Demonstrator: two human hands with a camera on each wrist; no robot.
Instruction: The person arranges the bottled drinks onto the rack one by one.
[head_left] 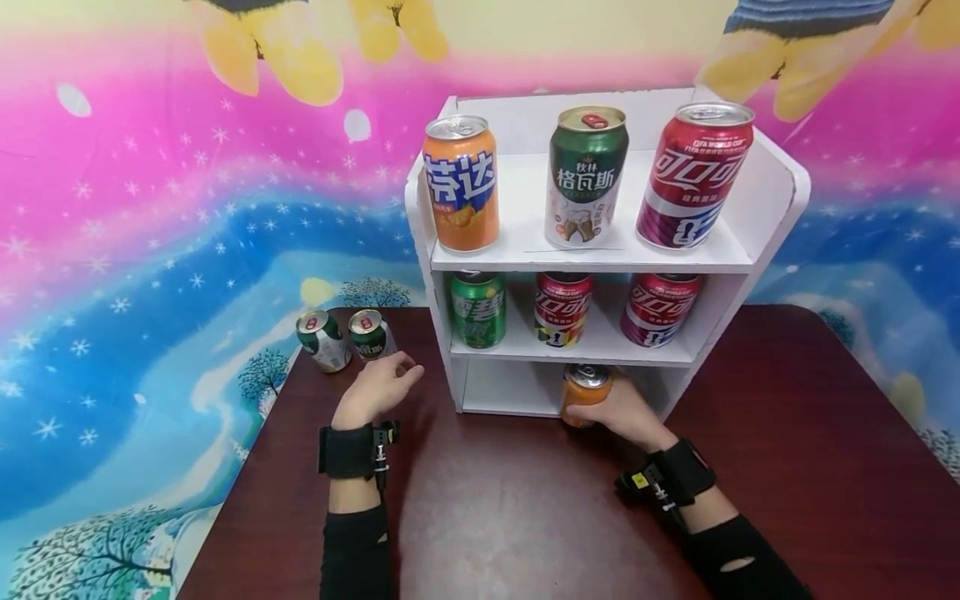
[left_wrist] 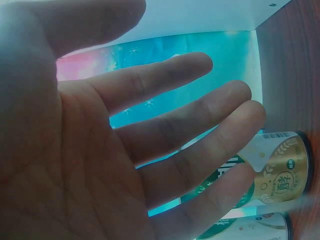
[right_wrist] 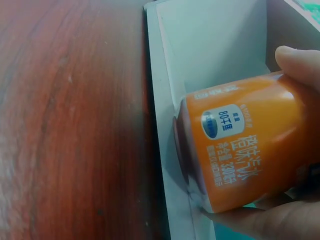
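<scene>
My right hand grips an orange soda can at the front of the bottom shelf. In the right wrist view the can has its base at the shelf's front edge, with thumb and fingers on either side; whether it bears fully on the shelf I cannot tell. My left hand is near two green-and-white kvass cans at the table's left edge. In the left wrist view its fingers are spread and hold nothing, with a kvass can partly behind them.
A white three-tier shelf stands on the dark wooden table. Its top tier bears an orange can, a kvass can and a red cola can. On the middle tier are a green can and two red cola cans.
</scene>
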